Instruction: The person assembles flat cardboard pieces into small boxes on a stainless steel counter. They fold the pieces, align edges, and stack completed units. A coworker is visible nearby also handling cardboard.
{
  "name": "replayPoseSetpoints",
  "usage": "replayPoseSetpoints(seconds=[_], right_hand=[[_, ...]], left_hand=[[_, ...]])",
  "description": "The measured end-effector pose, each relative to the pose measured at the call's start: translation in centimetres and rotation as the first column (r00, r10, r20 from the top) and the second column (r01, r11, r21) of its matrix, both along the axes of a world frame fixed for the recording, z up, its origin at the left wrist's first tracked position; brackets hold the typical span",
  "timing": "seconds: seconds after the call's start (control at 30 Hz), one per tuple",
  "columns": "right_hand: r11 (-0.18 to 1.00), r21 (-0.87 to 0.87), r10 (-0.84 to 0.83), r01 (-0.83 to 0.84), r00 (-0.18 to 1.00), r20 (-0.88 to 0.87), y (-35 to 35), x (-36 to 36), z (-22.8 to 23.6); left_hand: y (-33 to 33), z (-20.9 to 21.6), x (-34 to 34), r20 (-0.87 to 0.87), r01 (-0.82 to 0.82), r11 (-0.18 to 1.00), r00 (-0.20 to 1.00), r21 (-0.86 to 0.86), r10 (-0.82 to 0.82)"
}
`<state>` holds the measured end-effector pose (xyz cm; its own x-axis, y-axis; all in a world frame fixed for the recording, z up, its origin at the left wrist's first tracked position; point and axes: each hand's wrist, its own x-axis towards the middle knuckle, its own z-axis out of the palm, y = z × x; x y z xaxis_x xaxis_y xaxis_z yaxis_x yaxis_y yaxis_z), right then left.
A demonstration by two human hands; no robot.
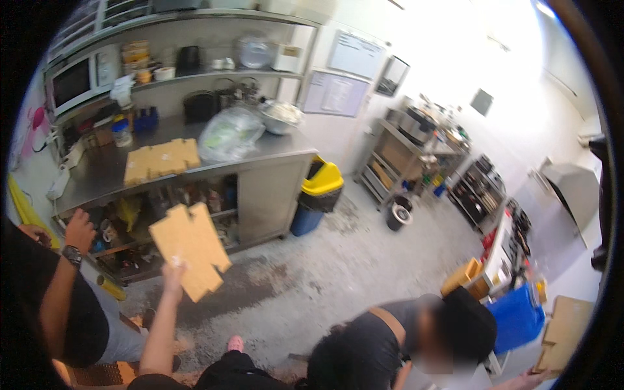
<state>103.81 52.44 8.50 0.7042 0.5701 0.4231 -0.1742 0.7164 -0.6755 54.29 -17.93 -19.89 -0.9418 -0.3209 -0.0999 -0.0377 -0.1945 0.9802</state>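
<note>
Lower left of the frame: the right hand (pixel 173 272) pinches a flat, unfolded cardboard box blank (pixel 189 249) by its bottom edge, held up before the steel counter (pixel 273 156). A firmer mid-panel grip would steady it. The left hand cannot be told.

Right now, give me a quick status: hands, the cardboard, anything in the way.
One hand raised, gripping flat cardboard cutout. Other hand not in view. More cutouts on steel counter. Another person's wrist-watched arm close left.

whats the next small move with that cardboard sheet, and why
Probably raise the flat notched brown cardboard sheet toward the matching cardboard stack on the steel counter: the left hand pinches its lower edge, well short of the counter.
</note>
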Motion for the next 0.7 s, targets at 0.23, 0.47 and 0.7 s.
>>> replayPoseSetpoints(seconds=[0.23,0.47,0.7], right_hand=[[0.736,0.198,0.655,-0.647,0.755,0.035,-11.9,-26.0,2.8],[-0.021,-0.091,0.989,-0.996,-0.008,-0.146,-26.2,-52.5,-4.8],[-0.510,-0.274,0.860,-0.816,-0.471,-0.198,-38.5,-76.9,-16.3]], left_hand=[[0.1,0.4,-6.7,0.000,0.128,0.950,0.991,0.285,-0.134],[-2.7,1.4,-9.9,0.059,0.088,0.950,0.992,0.299,-0.111],[-6.2,1.6,-12.5,0.174,-0.087,0.936,0.984,0.340,0.028]])
